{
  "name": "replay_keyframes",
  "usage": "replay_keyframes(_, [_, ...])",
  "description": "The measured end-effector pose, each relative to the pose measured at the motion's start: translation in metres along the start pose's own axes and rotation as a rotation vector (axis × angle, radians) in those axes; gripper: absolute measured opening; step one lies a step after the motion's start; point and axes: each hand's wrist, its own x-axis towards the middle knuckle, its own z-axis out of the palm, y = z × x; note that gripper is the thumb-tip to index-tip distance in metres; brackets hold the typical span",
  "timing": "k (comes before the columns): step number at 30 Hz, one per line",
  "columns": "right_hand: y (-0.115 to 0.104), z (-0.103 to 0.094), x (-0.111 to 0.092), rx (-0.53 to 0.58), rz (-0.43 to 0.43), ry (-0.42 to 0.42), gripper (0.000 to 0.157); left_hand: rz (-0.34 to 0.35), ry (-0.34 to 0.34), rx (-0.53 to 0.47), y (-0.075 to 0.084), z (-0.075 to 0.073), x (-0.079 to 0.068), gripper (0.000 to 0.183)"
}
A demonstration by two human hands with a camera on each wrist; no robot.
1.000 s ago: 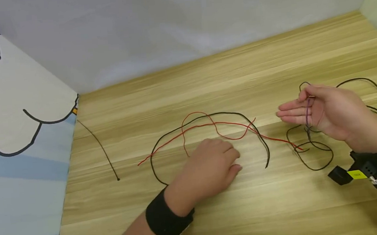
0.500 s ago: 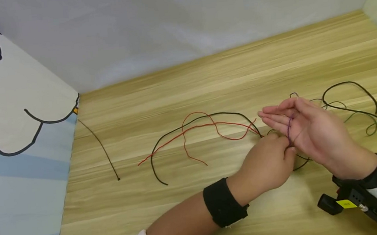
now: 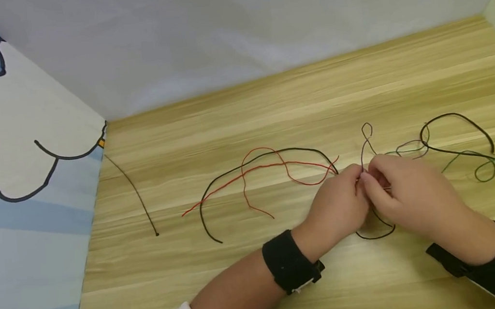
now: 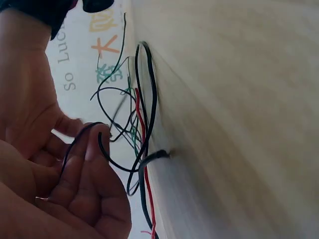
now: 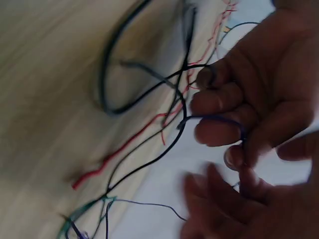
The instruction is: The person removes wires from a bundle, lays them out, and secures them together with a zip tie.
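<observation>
My left hand [image 3: 336,205] and right hand [image 3: 412,195] meet fingertip to fingertip low over the wooden table [image 3: 309,275]. A thin purple wire [image 3: 362,157] rises from between their pinching thumbs and forefingers, ending in a small loop above. In the right wrist view the purple wire [image 5: 219,117] runs across the left fingers toward the pinch. Below the hands in the head view, a black wire loop [image 3: 376,237] shows. The part of the wires within the fingers is hidden.
Left of the hands lie a curved black wire [image 3: 203,221] and red wires [image 3: 257,166]. To the right are a thicker black wire [image 3: 483,128] and a tangled green wire [image 3: 485,180]. A short dark wire [image 3: 137,197] lies far left, beside the printed wall [image 3: 28,249].
My left hand has moved right, off the thin red wire, to meet the right hand. The right hand has shifted left and turned its palm down, and both hands now pinch the purple wire.
</observation>
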Motion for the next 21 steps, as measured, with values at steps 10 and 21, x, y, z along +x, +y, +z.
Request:
replay_keyframes(10, [0.006, 0.002, -0.005, -0.003, -0.111, -0.205, 0.018, -0.071, 0.071, -0.143, 0.001, -0.007, -0.002, 0.021])
replay_keyframes(21, [0.007, 0.007, -0.002, -0.078, -0.234, 0.149, 0.025, -0.028, 0.043, -0.152, -0.003, -0.009, -0.004, 0.019])
